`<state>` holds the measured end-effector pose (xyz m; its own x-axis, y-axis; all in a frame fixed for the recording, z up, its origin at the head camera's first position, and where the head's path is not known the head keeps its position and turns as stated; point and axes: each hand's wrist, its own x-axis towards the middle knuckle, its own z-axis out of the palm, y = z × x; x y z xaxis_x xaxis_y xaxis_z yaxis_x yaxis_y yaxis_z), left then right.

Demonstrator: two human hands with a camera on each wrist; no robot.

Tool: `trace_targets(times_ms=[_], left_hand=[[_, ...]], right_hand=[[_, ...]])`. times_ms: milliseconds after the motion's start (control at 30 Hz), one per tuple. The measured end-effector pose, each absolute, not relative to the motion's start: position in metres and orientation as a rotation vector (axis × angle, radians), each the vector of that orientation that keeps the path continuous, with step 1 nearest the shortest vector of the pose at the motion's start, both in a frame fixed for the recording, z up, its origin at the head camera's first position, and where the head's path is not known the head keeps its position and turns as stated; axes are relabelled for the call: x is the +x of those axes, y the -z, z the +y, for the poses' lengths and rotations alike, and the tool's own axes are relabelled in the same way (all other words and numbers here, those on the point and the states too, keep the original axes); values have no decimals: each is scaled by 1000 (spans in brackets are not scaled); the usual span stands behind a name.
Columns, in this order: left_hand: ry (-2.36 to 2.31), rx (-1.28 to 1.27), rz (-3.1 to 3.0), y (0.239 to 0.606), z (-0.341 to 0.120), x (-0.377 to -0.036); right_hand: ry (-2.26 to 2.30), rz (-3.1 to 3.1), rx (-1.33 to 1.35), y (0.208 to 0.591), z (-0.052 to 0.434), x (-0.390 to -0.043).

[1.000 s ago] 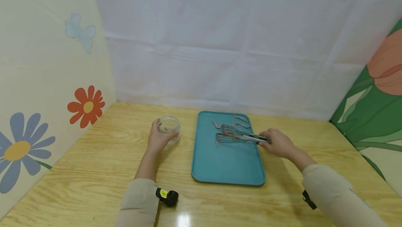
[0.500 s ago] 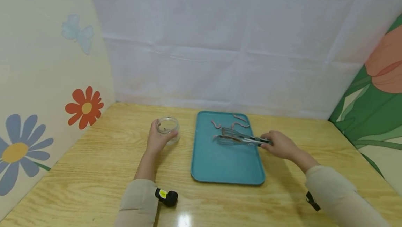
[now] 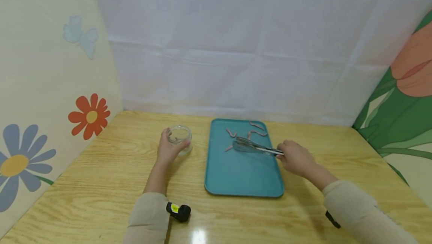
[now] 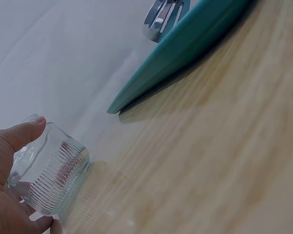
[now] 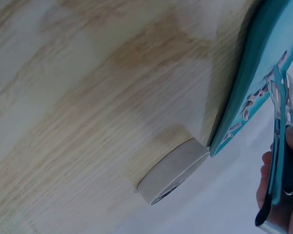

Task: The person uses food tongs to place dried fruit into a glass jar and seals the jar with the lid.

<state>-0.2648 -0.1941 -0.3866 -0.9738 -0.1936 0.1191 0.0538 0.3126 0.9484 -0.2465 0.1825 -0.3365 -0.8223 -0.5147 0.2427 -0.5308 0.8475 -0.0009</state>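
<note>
My left hand grips a small glass jar, thumb and fingers round its sides. A ribbed wall shows in the left wrist view, with something reddish inside the jar. My right hand holds metal kitchen tongs low over the teal tray, their slotted heads close together. One pink worm sticks out to the left of the tong heads, the rest of it hidden. Three more worm-like strands lie at the tray's far end, among them a curled worm and a straighter worm.
Wood-grain table surrounds the tray on all sides. A white cloth hangs behind it, with flower-painted panels left and right. In the right wrist view a low whitish round thing stands on the table beside the tray.
The tongs' heads, spread apart a second ago, have come together, and the worm at their tips lies differently. My left hand keeps its hold on the jar.
</note>
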Motion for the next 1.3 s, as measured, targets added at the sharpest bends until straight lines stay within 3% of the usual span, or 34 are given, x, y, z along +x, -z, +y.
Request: trace_targets(times_ms=[333,1300], left_hand=[[1696,127,-2377,386,-194,-264],[1714,131,-2373,385,-194,-263]], right_hand=[[107,-2602,851,343,173,-239],[-92,-2711,680,336,171,-234]])
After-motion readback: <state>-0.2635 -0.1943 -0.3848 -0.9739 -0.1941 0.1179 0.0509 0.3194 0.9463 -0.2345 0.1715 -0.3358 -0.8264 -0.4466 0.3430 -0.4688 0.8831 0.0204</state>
